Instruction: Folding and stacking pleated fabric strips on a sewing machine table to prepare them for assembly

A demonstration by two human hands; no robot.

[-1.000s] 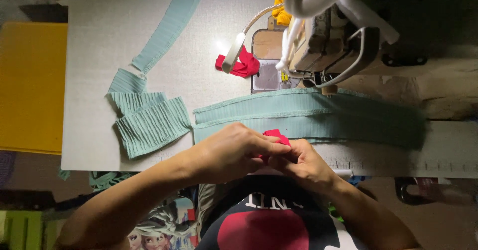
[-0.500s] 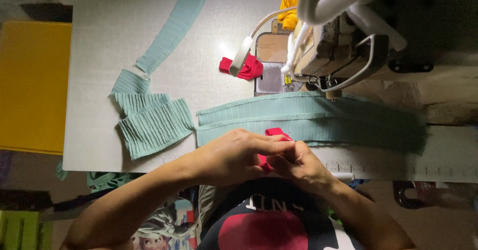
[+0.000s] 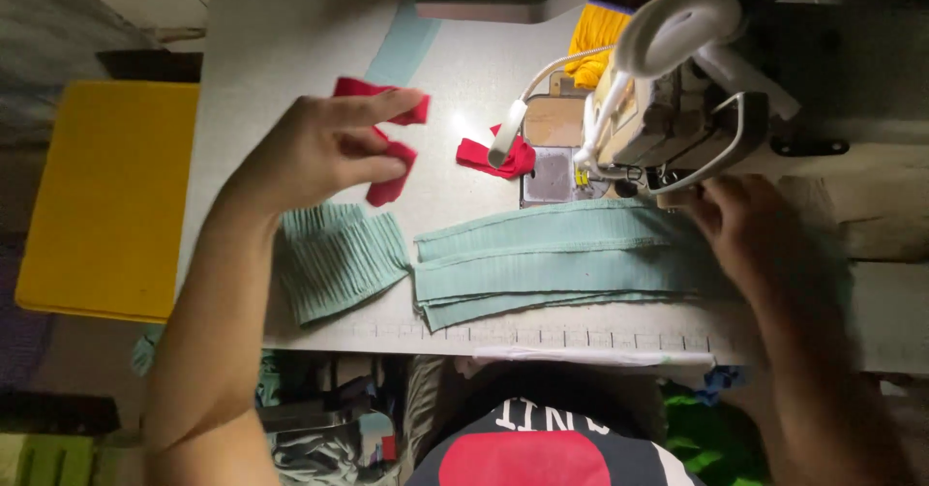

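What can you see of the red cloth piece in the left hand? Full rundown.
The red cloth piece is a small soft scrap, bright red, a knit or jersey by its look. The left hand pinches it between thumb and fingers, lifted above the table. It folds around the fingers: one flap shows above the forefinger, another hangs below the thumb, and the middle is hidden. It appears clear of the table and of the green ribbed cloth below it. Edges look slightly blurred.
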